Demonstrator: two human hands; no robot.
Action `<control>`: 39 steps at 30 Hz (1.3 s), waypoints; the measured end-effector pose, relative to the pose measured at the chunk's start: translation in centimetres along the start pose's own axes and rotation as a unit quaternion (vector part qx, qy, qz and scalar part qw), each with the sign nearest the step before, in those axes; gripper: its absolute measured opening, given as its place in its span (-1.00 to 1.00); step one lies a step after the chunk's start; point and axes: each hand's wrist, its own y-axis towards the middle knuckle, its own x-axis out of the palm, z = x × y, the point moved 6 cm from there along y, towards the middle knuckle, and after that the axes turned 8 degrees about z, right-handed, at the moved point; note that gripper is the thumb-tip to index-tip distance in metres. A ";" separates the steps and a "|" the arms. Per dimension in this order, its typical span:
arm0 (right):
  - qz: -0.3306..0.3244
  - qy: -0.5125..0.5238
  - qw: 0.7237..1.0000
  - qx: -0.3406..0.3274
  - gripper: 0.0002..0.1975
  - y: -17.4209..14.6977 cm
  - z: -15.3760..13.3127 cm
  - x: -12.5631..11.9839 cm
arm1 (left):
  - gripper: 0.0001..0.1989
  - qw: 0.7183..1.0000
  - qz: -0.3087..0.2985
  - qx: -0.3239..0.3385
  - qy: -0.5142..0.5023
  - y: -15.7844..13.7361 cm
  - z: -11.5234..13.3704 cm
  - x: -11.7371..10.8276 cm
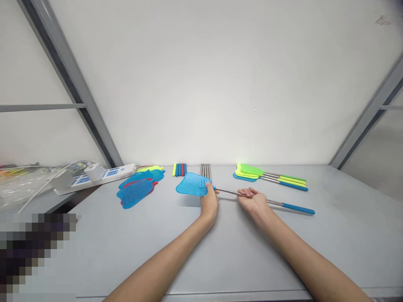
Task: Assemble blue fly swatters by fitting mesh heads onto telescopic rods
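Note:
A blue fly swatter [192,184] with a metal rod and a blue handle [298,209] is held crosswise above the table. My left hand [210,201] is closed round the neck of its mesh head, thumb on top. Further along, my right hand [253,199] grips the metal rod from below with curled fingers. The handle points to the right, beyond my right hand. Behind the swatter's head lie several bare metal rods [205,170], their near ends hidden by the head.
Loose swatter heads [137,193] in blue, red and yellow lie at left. Several short coloured handles [179,170] stand in a row near the wall. Whole swatters [250,170] are stacked at back right. A white power strip [107,176] with a cable lies at the far left.

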 end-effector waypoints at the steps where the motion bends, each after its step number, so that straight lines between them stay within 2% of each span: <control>1: 0.002 0.002 1.000 -0.006 -0.75 0.1 -0.2 0.0 | -0.65 1.000 -0.014 -0.005 0.013 -0.2 0.0 0.2; 4: 0.008 0.012 1.000 -0.023 -0.77 0.0 -0.6 -0.1 | -0.64 0.998 -0.042 -0.020 0.041 -0.5 0.0 0.5; 11: 0.019 0.052 0.997 -0.060 -0.81 -1.0 -0.3 -0.5 | -0.64 0.998 -0.039 -0.031 0.050 -0.6 -0.4 0.7; 20: 0.007 0.078 0.993 -0.084 -0.78 -1.5 -0.5 -0.4 | -0.60 0.993 -0.088 -0.051 0.056 -1.5 -0.7 1.2; 39: -0.003 0.083 0.994 -0.064 -0.74 -1.7 0.5 -0.7 | -0.59 0.990 -0.098 -0.047 0.085 -2.8 -0.8 1.3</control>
